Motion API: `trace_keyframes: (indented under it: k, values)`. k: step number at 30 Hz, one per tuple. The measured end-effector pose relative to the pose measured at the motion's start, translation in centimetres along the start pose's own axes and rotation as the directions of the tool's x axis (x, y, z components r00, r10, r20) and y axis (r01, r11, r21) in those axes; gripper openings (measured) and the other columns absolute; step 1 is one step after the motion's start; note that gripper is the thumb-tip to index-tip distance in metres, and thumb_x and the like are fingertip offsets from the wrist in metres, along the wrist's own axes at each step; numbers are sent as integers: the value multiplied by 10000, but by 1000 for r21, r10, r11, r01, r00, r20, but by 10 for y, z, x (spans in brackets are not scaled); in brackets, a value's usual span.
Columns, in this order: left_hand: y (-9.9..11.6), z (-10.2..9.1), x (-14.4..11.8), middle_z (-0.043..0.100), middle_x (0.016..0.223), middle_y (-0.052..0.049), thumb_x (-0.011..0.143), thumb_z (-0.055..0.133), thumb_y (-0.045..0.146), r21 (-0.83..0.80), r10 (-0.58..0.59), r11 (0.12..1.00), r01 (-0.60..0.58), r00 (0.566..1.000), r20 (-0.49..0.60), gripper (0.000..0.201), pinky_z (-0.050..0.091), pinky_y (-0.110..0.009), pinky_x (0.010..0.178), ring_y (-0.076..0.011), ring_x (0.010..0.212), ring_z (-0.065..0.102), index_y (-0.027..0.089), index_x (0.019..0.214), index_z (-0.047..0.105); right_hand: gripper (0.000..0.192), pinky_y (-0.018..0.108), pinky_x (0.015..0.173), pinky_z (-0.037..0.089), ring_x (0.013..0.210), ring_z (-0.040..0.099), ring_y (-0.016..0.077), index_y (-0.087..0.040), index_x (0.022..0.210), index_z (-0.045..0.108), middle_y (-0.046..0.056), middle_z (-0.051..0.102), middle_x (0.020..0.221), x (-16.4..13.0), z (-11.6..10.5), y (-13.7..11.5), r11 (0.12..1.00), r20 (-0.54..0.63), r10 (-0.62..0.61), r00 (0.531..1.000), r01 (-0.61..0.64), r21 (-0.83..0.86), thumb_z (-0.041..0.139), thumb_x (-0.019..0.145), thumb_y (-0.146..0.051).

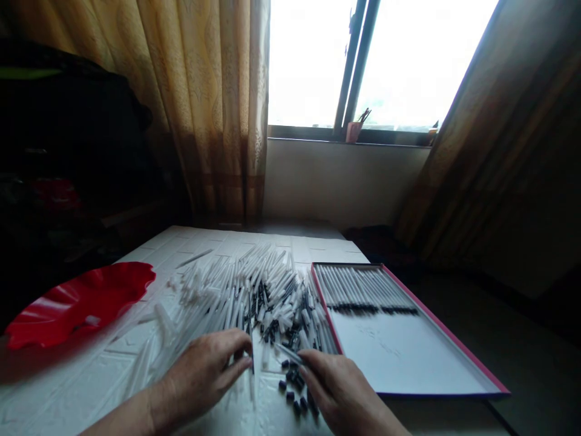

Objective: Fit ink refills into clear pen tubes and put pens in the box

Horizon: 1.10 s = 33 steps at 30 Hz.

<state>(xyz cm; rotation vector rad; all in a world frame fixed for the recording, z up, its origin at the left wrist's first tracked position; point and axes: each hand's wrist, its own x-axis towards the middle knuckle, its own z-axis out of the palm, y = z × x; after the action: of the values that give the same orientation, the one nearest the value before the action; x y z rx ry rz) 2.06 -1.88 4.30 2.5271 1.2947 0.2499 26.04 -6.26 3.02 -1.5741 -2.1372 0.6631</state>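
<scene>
Far left on the white brick-patterned surface [190, 236] I see a wavy-edged red plastic dish [82, 303]; what lies in it is too dim to name.

My left hand [204, 372] rests palm down at the near edge of the loose heap of thin translucent white plastic pen tubes [236, 284]. Its fingers curl loosely toward a dark slender stick at the fingertips, but blur keeps me from saying whether that grip is closed on it or only touching it.

Just right of it, my right hand [340, 393] pinches one thin pale tube [287, 351] between thumb and forefinger, its free end pointing up-left toward the heap. Small black plastic caps [293, 387] lie scattered between and below both hands.

I judge these tubes very light, stiff along their length yet easy to bend or crack if squeezed, and smooth enough to roll or slip. A pinch near the middle, or close to the end being worked, should hold best. The caps are tiny and need a fingertip pinch.

Right again, a shallow pink-rimmed white cardboard tray [454, 345] holds a neat row of tubes with dark tips at its far end.

The heap is motion-blurred, so single pieces blend together. Both forearms are cut off by the lower edge, the room at left is nearly black, and the window is blown out.
</scene>
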Motion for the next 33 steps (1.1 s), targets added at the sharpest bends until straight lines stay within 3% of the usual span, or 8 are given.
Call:
trace_keyframes:
  k: [7,12,15,17,21,25,30,33]
  values:
    - [40,20,38,713,975,-171,897,592,285,166,-147,976,143,989,7,181,504,-440,807,-355,926,690,130,936,678,215,291,672,453,820,731,246,-198,1053,658,86,778,895,-1,-3,-1,998,-44,67,997,-68,-5,472,945,-192]
    - [30,25,36,697,973,-113,901,516,199,84,-161,983,162,987,-19,130,477,-412,853,-303,948,669,181,906,645,231,296,660,439,842,737,263,-224,1005,663,70,774,886,-2,-2,5,994,-111,61,992,-70,-81,437,959,-213]
    - [18,22,24,670,983,-82,938,455,285,-62,-115,992,112,993,-34,159,478,-378,845,-269,924,658,214,930,597,247,284,638,431,824,742,257,-229,953,678,68,776,870,-2,-1,8,996,-124,28,992,-39,-86,431,953,-224]
    - [10,23,17,666,888,-43,968,382,362,-202,-77,977,73,997,-13,211,506,-298,755,-204,782,668,226,966,543,249,267,618,421,800,745,239,-230,909,685,60,778,848,-1,1,8,998,-112,-20,993,13,-63,439,941,-227]
    - [-4,35,7,572,733,20,975,270,577,-458,-58,887,62,998,22,422,495,-209,565,-133,577,596,218,982,493,249,245,570,394,720,741,205,-237,836,710,41,778,773,1,4,7,996,-67,-84,994,82,-23,473,913,-240]
    - [-12,43,3,518,721,36,880,464,727,-730,-105,676,103,994,43,560,456,-232,599,-131,615,527,194,1013,572,219,224,555,395,686,725,186,-249,819,739,31,780,745,2,8,6,998,-21,-66,998,66,-3,528,876,-234]
    - [-10,45,2,506,711,49,812,562,756,-847,-117,509,153,987,108,593,399,-219,536,-97,552,447,184,957,617,204,204,576,424,672,710,172,-254,887,757,28,783,770,1,15,5,995,3,-48,999,48,84,554,888,-270]
    - [-7,45,0,484,675,60,789,584,760,-856,-109,485,177,984,141,598,377,-213,503,-88,518,424,181,938,620,212,208,578,430,670,710,178,-245,890,761,33,778,756,2,18,5,993,5,-66,998,65,104,552,890,-277]
